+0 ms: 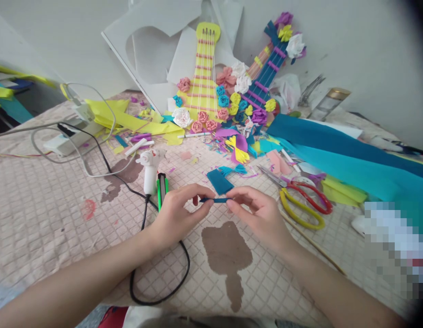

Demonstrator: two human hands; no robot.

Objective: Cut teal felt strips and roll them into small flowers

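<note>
My left hand [179, 214] and my right hand [259, 214] meet over the quilted cloth, each pinching one end of a thin rolled blue paper strip [216, 200] held level between them. Both hands have their fingers closed on it. Just behind the strip lies a cut piece of blue paper [219, 181]. A white glue gun [150, 171] with a black cord rests left of my left hand, beside a green-edged tool [161, 187].
Scissors with red and yellow handles [302, 200] lie right of my right hand. Two paper guitars, yellow [204, 73] and blue [266, 73], trimmed with paper flowers, lean on the wall. Blue paper sheets [351, 159] spread at right; a power strip [71, 136] sits at left.
</note>
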